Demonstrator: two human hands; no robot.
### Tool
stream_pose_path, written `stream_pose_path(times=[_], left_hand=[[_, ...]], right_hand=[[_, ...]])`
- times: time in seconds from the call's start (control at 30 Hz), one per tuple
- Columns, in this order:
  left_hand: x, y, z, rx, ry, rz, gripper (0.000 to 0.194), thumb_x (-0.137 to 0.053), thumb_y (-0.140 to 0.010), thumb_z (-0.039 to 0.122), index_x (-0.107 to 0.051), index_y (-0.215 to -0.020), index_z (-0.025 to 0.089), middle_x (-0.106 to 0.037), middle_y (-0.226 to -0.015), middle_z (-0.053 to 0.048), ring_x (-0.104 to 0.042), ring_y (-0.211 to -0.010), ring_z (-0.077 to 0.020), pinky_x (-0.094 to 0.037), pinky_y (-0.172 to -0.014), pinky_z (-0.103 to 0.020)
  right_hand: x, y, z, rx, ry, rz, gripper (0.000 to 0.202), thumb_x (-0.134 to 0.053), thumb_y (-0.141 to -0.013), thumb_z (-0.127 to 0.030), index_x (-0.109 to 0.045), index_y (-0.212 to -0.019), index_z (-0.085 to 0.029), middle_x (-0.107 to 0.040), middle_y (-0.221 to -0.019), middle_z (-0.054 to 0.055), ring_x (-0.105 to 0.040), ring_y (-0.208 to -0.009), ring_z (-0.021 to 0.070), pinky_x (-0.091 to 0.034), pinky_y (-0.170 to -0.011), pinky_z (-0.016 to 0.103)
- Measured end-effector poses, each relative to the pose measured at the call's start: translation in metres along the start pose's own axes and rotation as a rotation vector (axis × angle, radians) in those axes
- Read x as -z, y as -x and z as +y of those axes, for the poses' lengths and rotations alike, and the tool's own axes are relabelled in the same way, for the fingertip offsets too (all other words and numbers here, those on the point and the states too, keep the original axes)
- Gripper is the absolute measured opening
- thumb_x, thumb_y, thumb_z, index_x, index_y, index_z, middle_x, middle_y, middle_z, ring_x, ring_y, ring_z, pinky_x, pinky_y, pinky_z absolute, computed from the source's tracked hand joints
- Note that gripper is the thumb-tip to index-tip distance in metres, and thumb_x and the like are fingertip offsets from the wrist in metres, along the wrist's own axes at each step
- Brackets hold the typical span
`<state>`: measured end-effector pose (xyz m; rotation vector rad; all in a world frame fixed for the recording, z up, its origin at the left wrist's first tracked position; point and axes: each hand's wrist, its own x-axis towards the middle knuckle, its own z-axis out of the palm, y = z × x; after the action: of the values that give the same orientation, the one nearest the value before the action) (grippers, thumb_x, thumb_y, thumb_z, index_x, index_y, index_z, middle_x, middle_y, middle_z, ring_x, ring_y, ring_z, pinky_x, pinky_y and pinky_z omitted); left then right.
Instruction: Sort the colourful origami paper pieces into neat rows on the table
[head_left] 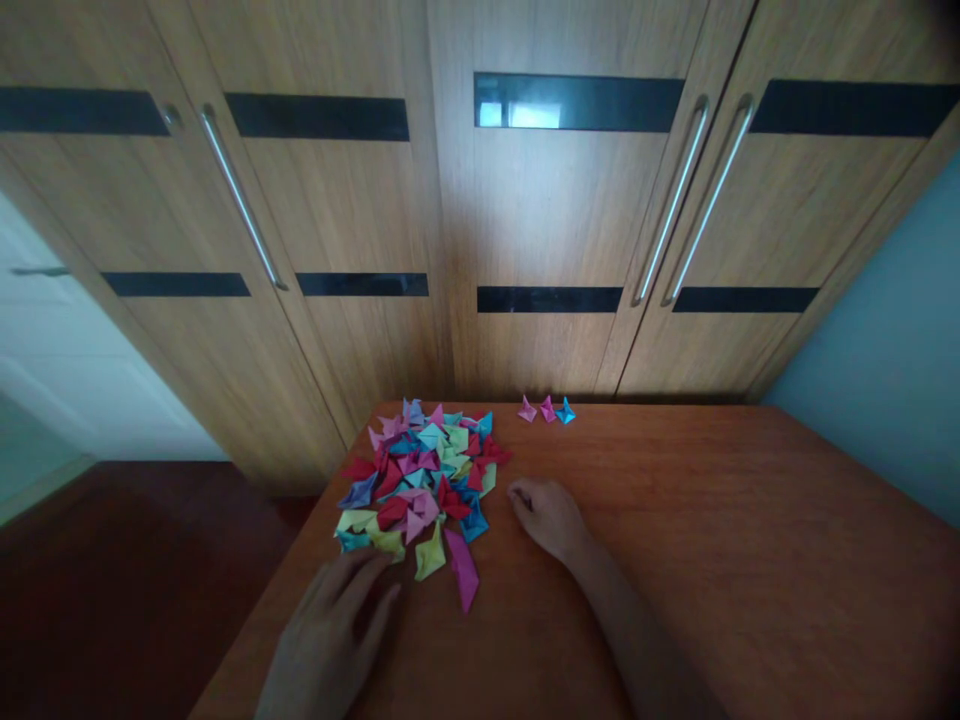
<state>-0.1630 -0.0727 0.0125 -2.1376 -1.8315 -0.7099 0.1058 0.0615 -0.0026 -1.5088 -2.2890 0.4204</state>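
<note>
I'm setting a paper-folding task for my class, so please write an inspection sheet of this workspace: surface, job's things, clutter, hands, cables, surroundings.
Surface: reddish-brown table.
Job's things: mixed-colour pile of folded paper at the left; row of three at the far edge, two pink, one blue.
Clutter: nothing seen.
Grippers: left hand open at the pile's near edge, contact unclear; right hand curled, right of the pile, contents hidden.
Cables: nothing seen.
Surroundings: wooden cupboards behind, white door left, bluish wall right.

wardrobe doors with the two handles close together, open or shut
Shut: the doors meet along one thin dark line between the handles, with no gap showing.
</note>
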Motion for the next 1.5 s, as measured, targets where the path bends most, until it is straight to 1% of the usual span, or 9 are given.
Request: stream_pose_path(times=[0.13,0.3,0.5,0.7,0.87,1.07,1.2,1.33,1.5], left_hand=[[-0.009,0.005,0.001,-0.008,0.045,-0.011,0.028,-0.051,-0.084,0.038,-0.065,-0.105,0.026,-0.065,-0.108,-0.006,-0.063,-0.095,-0.0225,-0.054,-0.084,-0.034],[-0.023,-0.002,0.012,-0.036,0.136,0.015,0.026,-0.049,-0.086,0.033,-0.066,-0.103,0.024,-0.066,-0.106,-0.008,-0.064,-0.096,-0.0224,-0.055,-0.084,-0.035],[-0.020,-0.007,0.023,-0.057,0.200,0.049,0.026,-0.046,-0.086,0.030,-0.066,-0.103,0.024,-0.065,-0.109,-0.008,-0.063,-0.101,-0.0221,-0.054,-0.086,-0.034],[-0.006,0.001,0.001,0.003,0.111,0.051,0.028,-0.044,-0.086,0.028,-0.063,-0.106,0.025,-0.064,-0.113,-0.006,-0.063,-0.100,-0.0219,-0.053,-0.088,-0.035],[-0.003,0.007,-0.020,-0.005,0.063,0.008,0.029,-0.044,-0.084,0.028,-0.065,-0.105,0.025,-0.067,-0.109,-0.005,-0.066,-0.094,-0.0219,-0.057,-0.081,-0.033],[-0.008,0.007,-0.019,-0.031,0.105,-0.039,0.027,-0.044,-0.087,0.035,-0.069,-0.096,0.029,-0.071,-0.103,-0.002,-0.068,-0.091,-0.0198,-0.056,-0.081,-0.028],[-0.011,0.005,-0.018,-0.059,0.124,-0.012,0.029,-0.043,-0.087,0.037,-0.070,-0.089,0.029,-0.073,-0.095,-0.001,-0.070,-0.083,-0.0189,-0.057,-0.077,-0.026],[0.002,-0.001,-0.017,-0.038,0.146,0.040,0.028,-0.043,-0.087,0.040,-0.070,-0.085,0.030,-0.073,-0.090,0.000,-0.070,-0.079,-0.0196,-0.058,-0.074,-0.028],[0.023,-0.025,0.002,0.074,0.201,0.092,0.024,-0.048,-0.086,0.042,-0.068,-0.087,0.028,-0.073,-0.087,0.001,-0.069,-0.076,-0.0193,-0.056,-0.074,-0.028]], right_hand=[[0.000,0.000,0.003,-0.016,-0.019,0.005,0.023,-0.043,-0.089,-0.025,-0.066,-0.088,-0.023,-0.069,-0.082,0.000,-0.060,-0.073,0.0127,-0.034,-0.063,0.021],[0.000,0.000,0.003,0.000,-0.027,0.021,0.022,-0.044,-0.088,-0.024,-0.066,-0.086,-0.023,-0.068,-0.080,0.000,-0.060,-0.072,0.0125,-0.034,-0.063,0.020],[0.001,0.000,0.001,-0.007,-0.008,0.005,0.023,-0.043,-0.089,-0.024,-0.066,-0.087,-0.024,-0.068,-0.082,0.000,-0.060,-0.073,0.0123,-0.033,-0.062,0.020],[0.001,0.001,0.002,-0.001,-0.006,0.013,0.021,-0.045,-0.088,-0.023,-0.065,-0.087,-0.024,-0.068,-0.083,0.000,-0.060,-0.073,0.0123,-0.033,-0.062,0.020],[-0.001,0.001,0.003,0.013,-0.021,0.018,0.021,-0.045,-0.086,-0.020,-0.065,-0.086,-0.024,-0.069,-0.083,0.000,-0.061,-0.074,0.0126,-0.034,-0.063,0.020],[-0.001,0.001,0.002,0.033,-0.013,0.047,0.020,-0.046,-0.086,-0.019,-0.065,-0.085,-0.024,-0.069,-0.084,0.000,-0.060,-0.072,0.0117,-0.033,-0.062,0.019],[-0.001,0.001,0.003,0.028,-0.035,0.055,0.020,-0.046,-0.085,-0.019,-0.065,-0.083,-0.024,-0.069,-0.081,0.000,-0.060,-0.071,0.0120,-0.033,-0.061,0.019],[-0.004,-0.002,0.008,0.004,-0.187,0.046,0.020,-0.047,-0.084,-0.022,-0.067,-0.082,-0.022,-0.068,-0.075,0.000,-0.059,-0.069,0.0127,-0.036,-0.062,0.020],[-0.001,-0.006,0.009,-0.068,-0.650,0.047,0.027,-0.045,-0.087,-0.035,-0.066,-0.087,-0.017,-0.065,-0.070,0.001,-0.059,-0.065,0.0127,-0.042,-0.063,0.021]])
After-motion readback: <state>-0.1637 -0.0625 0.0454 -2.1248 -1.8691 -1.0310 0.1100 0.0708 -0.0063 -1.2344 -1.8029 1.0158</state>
